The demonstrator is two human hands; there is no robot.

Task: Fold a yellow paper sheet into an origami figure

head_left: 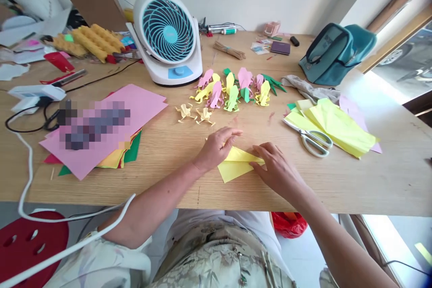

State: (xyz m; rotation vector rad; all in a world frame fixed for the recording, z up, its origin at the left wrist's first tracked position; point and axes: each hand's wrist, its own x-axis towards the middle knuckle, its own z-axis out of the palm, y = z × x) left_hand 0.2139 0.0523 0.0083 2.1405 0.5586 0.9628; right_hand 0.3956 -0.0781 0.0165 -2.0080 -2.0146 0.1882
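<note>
A folded sheet of yellow paper (236, 172) lies on the table in front of me, with a crease across it and a narrow point at its right end. My left hand (218, 146) rests on its upper left part, fingers stretched out toward the right and partly covering the paper. At the pointed right end, my right hand (276, 164) has its thumb and fingers closed around the tip. Just beyond my hands stand two small cream paper figures (204, 116). Behind them is a group of folded paper frogs (232, 99) in pink, yellow and green.
White-handled scissors (315, 140) lie beside crumpled yellow sheets (340, 126) on the right. A pink sheet (141, 101) tops a coloured stack at left. Behind stand a white fan (168, 31) and a teal bag (332, 56). A white cable (29, 175) hangs over the left front edge.
</note>
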